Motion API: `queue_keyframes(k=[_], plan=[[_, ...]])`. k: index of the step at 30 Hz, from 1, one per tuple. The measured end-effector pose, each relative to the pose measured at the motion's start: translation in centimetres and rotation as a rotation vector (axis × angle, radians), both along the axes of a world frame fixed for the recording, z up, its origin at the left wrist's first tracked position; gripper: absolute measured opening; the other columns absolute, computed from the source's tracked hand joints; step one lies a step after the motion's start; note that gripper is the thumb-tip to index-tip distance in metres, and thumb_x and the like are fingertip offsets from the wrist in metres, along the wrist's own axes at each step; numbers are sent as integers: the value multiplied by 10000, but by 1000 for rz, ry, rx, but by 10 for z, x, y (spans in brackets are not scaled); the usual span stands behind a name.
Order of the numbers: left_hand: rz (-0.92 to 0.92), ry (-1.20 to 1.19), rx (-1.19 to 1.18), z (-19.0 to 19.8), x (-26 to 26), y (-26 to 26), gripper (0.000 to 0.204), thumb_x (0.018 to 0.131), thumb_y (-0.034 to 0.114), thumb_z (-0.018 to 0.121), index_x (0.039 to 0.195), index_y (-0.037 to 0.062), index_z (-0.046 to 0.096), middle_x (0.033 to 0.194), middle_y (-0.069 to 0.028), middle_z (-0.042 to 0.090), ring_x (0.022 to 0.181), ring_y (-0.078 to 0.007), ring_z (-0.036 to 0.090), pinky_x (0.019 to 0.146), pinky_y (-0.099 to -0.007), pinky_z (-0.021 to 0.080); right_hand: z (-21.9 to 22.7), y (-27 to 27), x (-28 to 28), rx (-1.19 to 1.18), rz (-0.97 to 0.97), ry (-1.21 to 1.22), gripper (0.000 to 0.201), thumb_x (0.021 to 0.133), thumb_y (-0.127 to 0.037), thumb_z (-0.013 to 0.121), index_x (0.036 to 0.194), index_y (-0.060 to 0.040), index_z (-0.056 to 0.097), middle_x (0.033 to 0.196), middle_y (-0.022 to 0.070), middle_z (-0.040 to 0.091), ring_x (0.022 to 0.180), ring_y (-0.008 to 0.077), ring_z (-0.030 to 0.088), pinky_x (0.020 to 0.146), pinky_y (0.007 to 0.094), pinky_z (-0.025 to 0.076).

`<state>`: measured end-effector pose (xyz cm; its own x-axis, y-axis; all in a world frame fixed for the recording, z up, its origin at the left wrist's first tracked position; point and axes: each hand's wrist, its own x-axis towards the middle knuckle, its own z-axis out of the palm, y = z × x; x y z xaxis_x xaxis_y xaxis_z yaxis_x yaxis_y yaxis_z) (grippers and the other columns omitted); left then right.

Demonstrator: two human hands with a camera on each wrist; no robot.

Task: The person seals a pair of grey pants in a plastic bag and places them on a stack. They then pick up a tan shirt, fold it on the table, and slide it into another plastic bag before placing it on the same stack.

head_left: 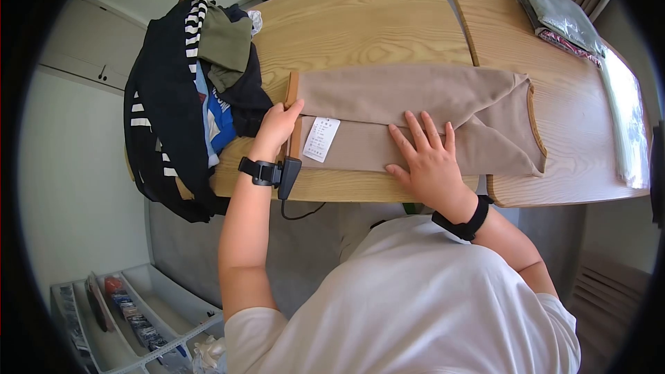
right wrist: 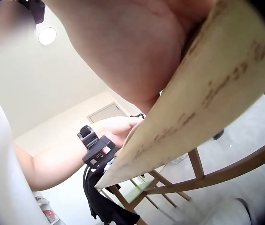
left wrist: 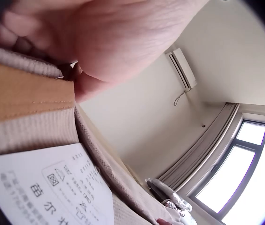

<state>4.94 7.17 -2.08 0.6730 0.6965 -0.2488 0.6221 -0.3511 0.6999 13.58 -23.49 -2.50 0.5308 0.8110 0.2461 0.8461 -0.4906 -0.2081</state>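
A folded taupe top (head_left: 360, 86) with tan trim lies lengthwise on the wooden table, its curved neckline pointing right. My left hand (head_left: 275, 127) grips the tan hem (left wrist: 27, 93) at the top's left end, thumb on the upper side. Just beside that hand, a white printed care label (head_left: 321, 139) lies on the fabric. The right hand (head_left: 433, 166) rests flat on the middle of the top with its fingers spread. From the right wrist view, the table's pale underside and edge (right wrist: 184, 122) hide the cloth.
Dark, striped, olive and blue clothes (head_left: 163, 90) are heaped at the table's left end, hanging over its edge. Bagged garments (head_left: 561, 17) and clear plastic (head_left: 623, 118) lie on the right-hand table (head_left: 512, 190). A divided storage bin (head_left: 131, 318) stands at lower left.
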Motion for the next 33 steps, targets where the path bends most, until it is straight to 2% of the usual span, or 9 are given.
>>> queue_keyframes(k=[4,6,10,12,13,21,23,29,33], plan=[[26,2,41,-4,0,-3,574,900,445,541,960,-127,554,976,-230,620,867,-242,593,751,-347,464,-1,-1,0,6,8,-3,607,836,-479,570,1348,-173,463,1429,116,376,1330,318,319,1064,584,202],[61,-170,-120,-13,-4,-3,504,917,384,542,1014,-111,538,974,-216,618,887,-238,589,766,-350,461,-1,-1,0,7,11,-9,606,835,-479,572,1346,-173,466,1428,114,378,1330,315,320,1065,582,203],[90,-239,-118,-9,-14,-18,431,930,336,551,1040,-81,538,969,-168,622,879,-201,583,767,-325,459,0,-6,2,16,37,-8,600,832,-473,579,1342,-175,472,1424,102,386,1329,300,327,1071,572,206],[141,-470,-377,-1,-22,-30,387,944,315,544,1061,-53,549,983,-114,622,871,-149,568,766,-289,455,1,-10,5,18,68,-3,595,832,-469,581,1340,-178,475,1423,97,388,1328,294,329,1075,564,207],[173,-473,-416,8,-26,-38,365,945,313,552,1060,-33,569,987,-72,616,859,-114,556,762,-264,450,1,-13,6,22,104,5,590,832,-466,582,1337,-180,477,1423,92,390,1327,288,332,1079,556,208],[196,-292,-393,-2,-45,-38,408,919,342,594,1010,-55,582,944,-59,610,823,-106,528,732,-254,431,3,-17,9,21,154,-5,575,832,-452,588,1329,-183,481,1421,86,393,1325,279,336,1089,537,209],[110,-232,-228,0,-45,-44,367,923,314,591,988,-46,578,917,-47,606,807,-100,519,728,-254,428,3,-17,8,19,146,-12,575,832,-450,589,1329,-183,481,1420,86,394,1324,279,337,1089,537,209],[114,-421,-280,-3,-43,-43,277,943,255,560,982,-19,572,896,-37,588,816,-96,511,745,-246,420,10,-16,8,-28,153,27,607,845,-443,581,1360,-153,440,1441,100,365,1339,294,319,1088,533,217],[100,-374,-245,-7,-47,-41,273,945,253,556,987,-16,571,912,-38,590,827,-96,510,752,-244,418,20,20,11,31,128,62,641,876,-459,538,1393,-113,381,1456,121,344,1364,303,283,1088,542,214]])
